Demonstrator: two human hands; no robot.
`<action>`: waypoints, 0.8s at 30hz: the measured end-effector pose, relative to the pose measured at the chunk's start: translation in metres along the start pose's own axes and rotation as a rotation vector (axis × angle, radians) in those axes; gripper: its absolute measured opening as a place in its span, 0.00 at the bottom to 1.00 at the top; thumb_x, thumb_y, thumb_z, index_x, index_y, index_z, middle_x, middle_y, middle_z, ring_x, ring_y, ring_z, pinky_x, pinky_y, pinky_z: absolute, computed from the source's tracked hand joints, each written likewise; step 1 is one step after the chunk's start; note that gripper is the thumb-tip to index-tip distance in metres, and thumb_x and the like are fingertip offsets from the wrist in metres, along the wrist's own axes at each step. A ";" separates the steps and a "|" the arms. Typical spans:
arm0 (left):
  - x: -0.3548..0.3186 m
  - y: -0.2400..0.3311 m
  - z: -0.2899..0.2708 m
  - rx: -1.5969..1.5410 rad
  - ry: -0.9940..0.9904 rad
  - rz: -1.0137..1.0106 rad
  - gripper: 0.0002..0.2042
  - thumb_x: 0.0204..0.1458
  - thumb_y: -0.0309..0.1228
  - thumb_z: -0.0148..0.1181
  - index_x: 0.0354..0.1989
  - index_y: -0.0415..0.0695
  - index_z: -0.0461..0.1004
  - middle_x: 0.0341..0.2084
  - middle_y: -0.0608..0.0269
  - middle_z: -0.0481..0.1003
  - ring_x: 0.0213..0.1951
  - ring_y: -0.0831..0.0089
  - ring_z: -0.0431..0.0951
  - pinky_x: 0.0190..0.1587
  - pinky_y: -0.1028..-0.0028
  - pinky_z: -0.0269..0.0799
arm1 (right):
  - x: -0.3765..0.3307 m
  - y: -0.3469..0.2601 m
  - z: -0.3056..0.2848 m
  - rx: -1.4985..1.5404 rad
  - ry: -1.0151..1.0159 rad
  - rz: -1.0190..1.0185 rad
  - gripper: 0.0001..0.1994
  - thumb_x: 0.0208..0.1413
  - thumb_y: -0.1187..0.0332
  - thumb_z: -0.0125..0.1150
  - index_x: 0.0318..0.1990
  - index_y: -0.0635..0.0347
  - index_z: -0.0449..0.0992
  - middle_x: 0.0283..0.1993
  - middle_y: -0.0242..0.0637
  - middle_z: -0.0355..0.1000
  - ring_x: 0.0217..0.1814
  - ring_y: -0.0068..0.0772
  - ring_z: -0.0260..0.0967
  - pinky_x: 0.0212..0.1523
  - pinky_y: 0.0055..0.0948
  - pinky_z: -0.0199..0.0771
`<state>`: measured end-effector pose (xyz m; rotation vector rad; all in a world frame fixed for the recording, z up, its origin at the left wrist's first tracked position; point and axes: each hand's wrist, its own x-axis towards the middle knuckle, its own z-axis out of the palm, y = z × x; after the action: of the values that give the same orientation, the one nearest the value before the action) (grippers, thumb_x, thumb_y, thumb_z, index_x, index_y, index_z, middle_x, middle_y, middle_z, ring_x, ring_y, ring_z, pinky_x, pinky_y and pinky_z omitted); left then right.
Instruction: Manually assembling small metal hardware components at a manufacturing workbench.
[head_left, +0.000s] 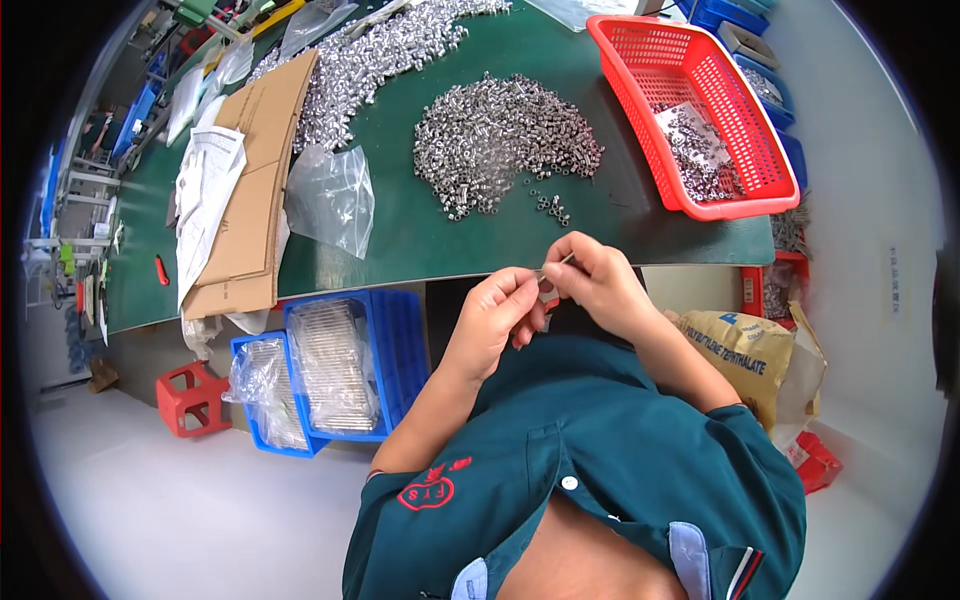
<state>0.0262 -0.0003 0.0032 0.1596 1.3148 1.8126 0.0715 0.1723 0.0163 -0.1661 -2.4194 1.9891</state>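
My left hand (504,312) and my right hand (604,287) meet just in front of the table's near edge. The right thumb and forefinger pinch a thin stick-like piece (566,259), whose kind is too small to tell. At its end the left thumb and forefinger are pressed together; whatever they grip is hidden by the fingertips. Beyond the hands lies a heap of small metal rings (505,135) on the green table (440,245). Several loose rings (552,207) are scattered at the heap's near side.
A red perforated basket (715,211) holding small metal parts stands at the right. Shiny metal pieces (375,60) spread across the far left, beside flattened cardboard (245,190) and a clear plastic bag (335,200). Below the table are blue crates (400,350), a red stool (190,400) and a sack (745,355).
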 end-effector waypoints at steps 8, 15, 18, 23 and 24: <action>-0.003 -0.014 -0.001 0.164 0.022 0.077 0.08 0.58 0.30 0.50 0.40 0.40 0.72 0.23 0.69 0.72 0.21 0.86 0.66 0.24 0.85 0.62 | -0.010 -0.002 0.003 -0.251 -0.024 -0.209 0.05 0.52 0.74 0.59 0.31 0.65 0.69 0.22 0.38 0.71 0.20 0.25 0.69 0.22 0.24 0.69; -0.005 -0.012 -0.007 0.413 0.043 0.167 0.07 0.57 0.28 0.52 0.33 0.38 0.74 0.20 0.68 0.72 0.21 0.85 0.68 0.24 0.83 0.65 | -0.008 0.000 0.001 -0.118 -0.101 -0.065 0.04 0.51 0.75 0.59 0.31 0.65 0.70 0.21 0.36 0.70 0.21 0.22 0.68 0.22 0.23 0.68; -0.001 -0.013 -0.007 0.396 0.055 0.187 0.07 0.57 0.28 0.52 0.33 0.38 0.73 0.20 0.68 0.72 0.21 0.85 0.68 0.24 0.83 0.65 | -0.006 -0.003 0.000 -0.109 -0.067 -0.049 0.04 0.51 0.75 0.58 0.32 0.66 0.70 0.22 0.36 0.71 0.21 0.22 0.69 0.23 0.23 0.69; 0.007 -0.028 -0.017 0.214 0.073 0.172 0.07 0.58 0.30 0.51 0.36 0.40 0.72 0.20 0.69 0.71 0.19 0.86 0.66 0.23 0.85 0.62 | 0.001 -0.004 -0.011 -0.262 0.121 -0.141 0.10 0.50 0.77 0.59 0.42 0.64 0.72 0.29 0.33 0.70 0.31 0.19 0.67 0.32 0.21 0.69; 0.008 -0.029 -0.019 0.161 0.092 0.162 0.07 0.58 0.30 0.51 0.36 0.40 0.72 0.20 0.68 0.71 0.20 0.85 0.66 0.23 0.85 0.62 | 0.007 -0.002 -0.016 -0.314 0.222 -0.189 0.10 0.49 0.78 0.60 0.41 0.64 0.73 0.28 0.32 0.69 0.30 0.19 0.66 0.32 0.21 0.69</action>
<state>0.0277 -0.0062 -0.0319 0.2804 1.5522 1.8660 0.0656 0.1885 0.0215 -0.1429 -2.4788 1.4266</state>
